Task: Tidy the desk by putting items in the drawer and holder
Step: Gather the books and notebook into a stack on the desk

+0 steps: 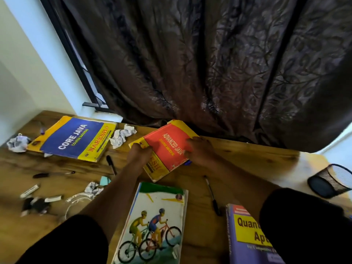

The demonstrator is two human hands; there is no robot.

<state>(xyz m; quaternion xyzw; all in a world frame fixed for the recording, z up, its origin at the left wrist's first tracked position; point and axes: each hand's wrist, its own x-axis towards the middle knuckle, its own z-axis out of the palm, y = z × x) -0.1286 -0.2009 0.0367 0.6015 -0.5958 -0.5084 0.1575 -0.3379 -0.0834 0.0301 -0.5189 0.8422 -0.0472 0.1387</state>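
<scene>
Red and yellow, the Advanced Java book (167,149) is sitting at the far middle of the desk (238,161), tilted, one corner lifting, just below the dark curtain (209,63). Both hands are on it: the left hand (140,154) is curling over its left edge, the right hand (200,150) is clamping the right edge, fingers wrapped onto the cover, so each grip is closing on the book and nothing else. It looks thick and floppy, so I'm thinking it could sag or slip out as it's rising. Something blue is peeking from under the right hand; I can't tell what. A black pen (212,195) is lying just beside, and could get swept off. The cyclists book (154,223) is lying nearer, the mesh holder (331,180) tipped over far right, crumpled paper (122,136) to the left.
</scene>
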